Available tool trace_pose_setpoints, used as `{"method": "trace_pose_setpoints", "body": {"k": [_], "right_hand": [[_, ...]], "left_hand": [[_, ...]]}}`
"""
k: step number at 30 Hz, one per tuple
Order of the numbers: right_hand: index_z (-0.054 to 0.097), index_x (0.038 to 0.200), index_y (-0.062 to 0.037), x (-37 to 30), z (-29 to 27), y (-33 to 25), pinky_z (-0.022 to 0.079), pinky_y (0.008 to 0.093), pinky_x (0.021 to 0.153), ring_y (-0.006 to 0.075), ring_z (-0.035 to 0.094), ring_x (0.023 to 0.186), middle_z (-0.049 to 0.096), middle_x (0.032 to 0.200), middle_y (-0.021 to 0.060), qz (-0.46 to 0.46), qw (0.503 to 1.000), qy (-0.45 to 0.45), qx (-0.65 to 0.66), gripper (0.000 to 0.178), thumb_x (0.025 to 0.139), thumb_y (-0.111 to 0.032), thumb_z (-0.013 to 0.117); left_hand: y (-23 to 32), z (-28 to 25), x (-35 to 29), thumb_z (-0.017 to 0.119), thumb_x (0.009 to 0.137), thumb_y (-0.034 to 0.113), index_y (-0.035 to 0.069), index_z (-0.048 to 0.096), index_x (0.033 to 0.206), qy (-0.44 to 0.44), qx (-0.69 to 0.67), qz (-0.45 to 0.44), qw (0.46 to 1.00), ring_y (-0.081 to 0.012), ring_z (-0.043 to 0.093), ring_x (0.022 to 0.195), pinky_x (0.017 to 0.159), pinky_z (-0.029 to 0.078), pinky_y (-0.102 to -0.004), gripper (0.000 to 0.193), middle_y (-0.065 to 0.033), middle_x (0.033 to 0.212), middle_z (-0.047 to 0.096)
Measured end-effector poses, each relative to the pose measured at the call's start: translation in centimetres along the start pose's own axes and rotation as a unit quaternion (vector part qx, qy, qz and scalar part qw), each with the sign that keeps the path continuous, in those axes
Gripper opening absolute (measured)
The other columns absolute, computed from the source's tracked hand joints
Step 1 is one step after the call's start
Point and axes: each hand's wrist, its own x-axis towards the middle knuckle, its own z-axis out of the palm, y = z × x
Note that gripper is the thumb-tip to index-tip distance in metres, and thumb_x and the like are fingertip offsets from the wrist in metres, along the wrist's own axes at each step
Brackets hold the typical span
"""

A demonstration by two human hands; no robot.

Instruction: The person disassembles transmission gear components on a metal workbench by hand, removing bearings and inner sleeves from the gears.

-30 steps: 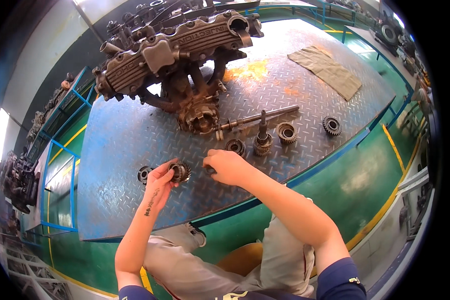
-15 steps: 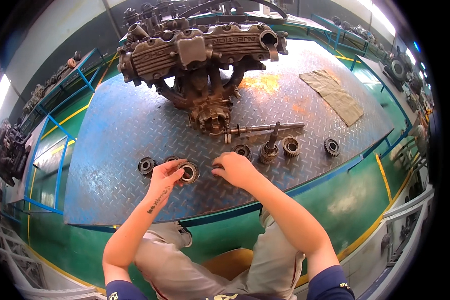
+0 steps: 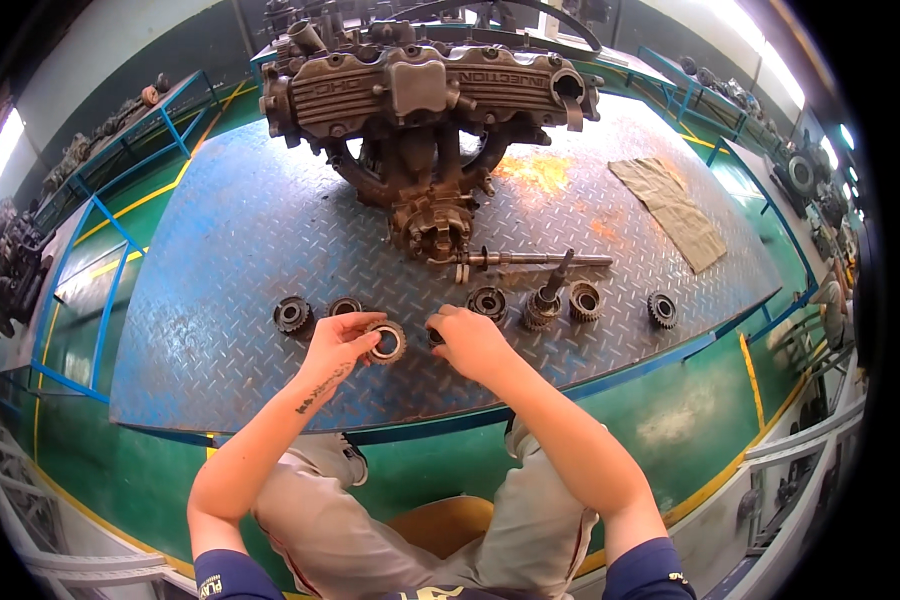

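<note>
A toothed metal gear ring (image 3: 399,345) is pinched between the thumb and fingers of my left hand (image 3: 338,343), tilted so that its bore shows. Just to the right of it, my right hand (image 3: 467,340) is closed around a small dark piece (image 3: 435,337), mostly covered by the fingers. Behind my left hand lie a gear (image 3: 292,315) and a second gear (image 3: 345,306). Beyond my right hand is another gear (image 3: 487,302), and beside it a geared shaft (image 3: 542,305) stands upright. Farther right are a deep gear (image 3: 584,300) and a lone gear (image 3: 662,310).
The gears rest on a blue-grey diamond-plate table (image 3: 210,260). A large rusty engine (image 3: 420,95) stands at its far side, with a long shaft (image 3: 540,259) lying in front. A tan cloth (image 3: 670,212) is spread at the right. A blue-framed bench (image 3: 90,290) stands left.
The gear ring in my left hand has turned more upright, its bore facing me more. My right hand has shifted slightly, showing more of the dark piece. The view has shifted a little.
</note>
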Motion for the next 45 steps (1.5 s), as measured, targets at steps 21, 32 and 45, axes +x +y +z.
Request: {"method": "trace_pose_setpoints", "body": {"k": [21, 32, 45], "right_hand": [[0.056, 0.1, -0.0013, -1.2, -3.2, -3.2, 0.05, 0.0409, 0.073, 0.0356, 0.061, 0.087, 0.061, 0.092, 0.0169, -0.037, 0.983, 0.068, 0.165, 0.035, 0.074, -0.015, 0.076], [0.063, 0.092, 0.0013, -1.7, -3.3, -3.1, 0.051, 0.0359, 0.069, 0.0279, 0.062, 0.077, 0.062, 0.086, 0.0131, -0.024, 0.981, 0.137, 0.138, 0.036, 0.069, -0.019, 0.082], [0.064, 0.092, 0.0011, -1.9, -4.0, -3.1, 0.049, 0.0414, 0.072, 0.0354, 0.062, 0.081, 0.065, 0.086, 0.0164, 0.014, 0.983, 0.091, 0.16, 0.042, 0.072, -0.032, 0.081]], "left_hand": [[0.4, 0.6, -0.2, 0.062, 0.088, 0.001, -0.001, 0.065, 0.117, -0.01, 0.114, -0.018, 0.993, -0.0065, 0.055, 0.071, 0.059, 0.043, -0.0225, 0.03, -0.0066, 0.093, 0.07], [0.7, 1.6, -0.3, 0.062, 0.086, 0.002, -0.002, 0.065, 0.116, -0.023, 0.183, -0.013, 0.983, -0.0088, 0.057, 0.072, 0.059, 0.043, -0.0243, 0.03, -0.0077, 0.092, 0.07], [-1.5, 1.2, 0.6, 0.062, 0.085, 0.002, -0.002, 0.068, 0.107, 0.008, 0.261, 0.081, 0.962, -0.0248, 0.065, 0.086, 0.079, 0.05, -0.0353, 0.023, -0.015, 0.097, 0.07]]}}
